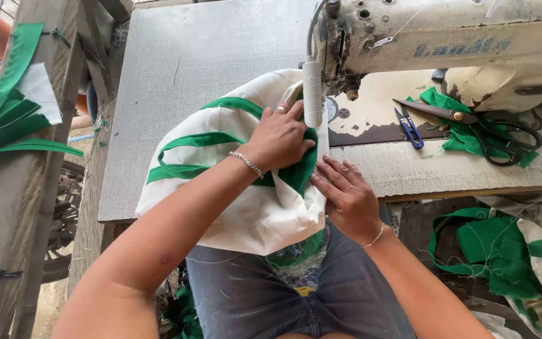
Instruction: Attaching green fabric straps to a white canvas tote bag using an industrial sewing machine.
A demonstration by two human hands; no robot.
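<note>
Bag (239, 207): matt white woven cloth, green cloth trim.
Sewing machine (446, 37): cream-painted metal, chipped, grimy.
Desk (177, 75): grey, matt, rough top, worn paint.
Scissors (484, 129): dark metal, dull.
Snips (411, 130): blue, glossy plastic.
Post (32, 188): rough, bare wood.

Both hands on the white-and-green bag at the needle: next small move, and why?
Probably ease the bag forward under the needle. The left hand presses the green trim flat beside the machine head, and the right hand pins the near edge, so the fabric looks lined up.
</note>
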